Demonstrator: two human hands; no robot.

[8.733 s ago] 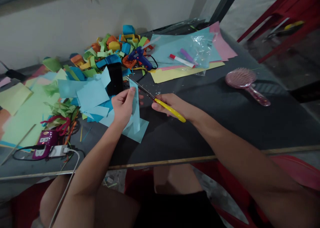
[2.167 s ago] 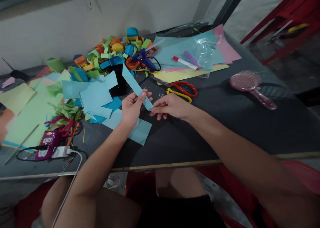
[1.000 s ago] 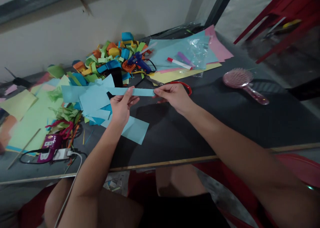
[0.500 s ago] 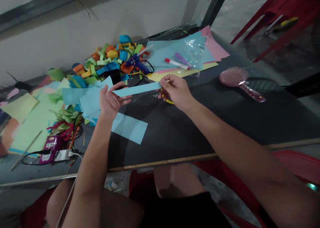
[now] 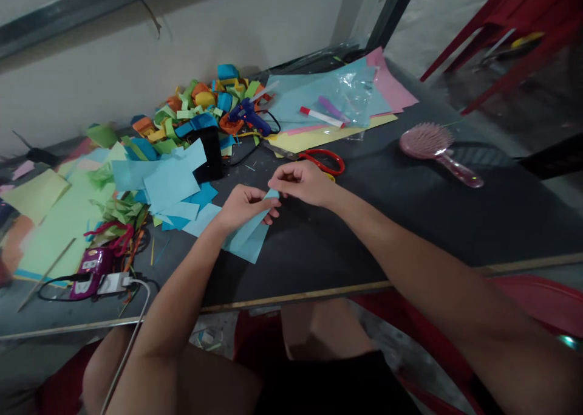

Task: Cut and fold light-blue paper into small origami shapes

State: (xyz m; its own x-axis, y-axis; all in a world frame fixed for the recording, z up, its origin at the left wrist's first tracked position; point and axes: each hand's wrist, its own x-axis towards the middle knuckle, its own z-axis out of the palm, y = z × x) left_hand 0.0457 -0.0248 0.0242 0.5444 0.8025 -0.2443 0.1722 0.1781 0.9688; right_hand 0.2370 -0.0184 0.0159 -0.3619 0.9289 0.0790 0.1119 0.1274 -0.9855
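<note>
A narrow light-blue paper strip (image 5: 251,222) slants between my two hands. My left hand (image 5: 246,207) is closed on the strip, thumb on top. At the strip's upper end, my right hand (image 5: 298,183) pinches the tip, its fingertips close to those of my left hand. Beneath the strip a wider light-blue paper piece (image 5: 249,249) lies on the dark table (image 5: 319,248). Just beyond my right hand are scissors with red and yellow handles (image 5: 325,160).
Colourful folded paper pieces (image 5: 195,102) are heaped at the back, beside a blue glue gun (image 5: 252,118). Markers (image 5: 322,116) lie on coloured sheets. A pink hairbrush (image 5: 428,141) sits to the right. Loose blue papers (image 5: 170,184) and a purple device (image 5: 92,272) are at left.
Both hands have come lower and closer together, the left moving right and the right moving left. My left hand has closed on the strip, which now slants more steeply. The scissors are uncovered.
</note>
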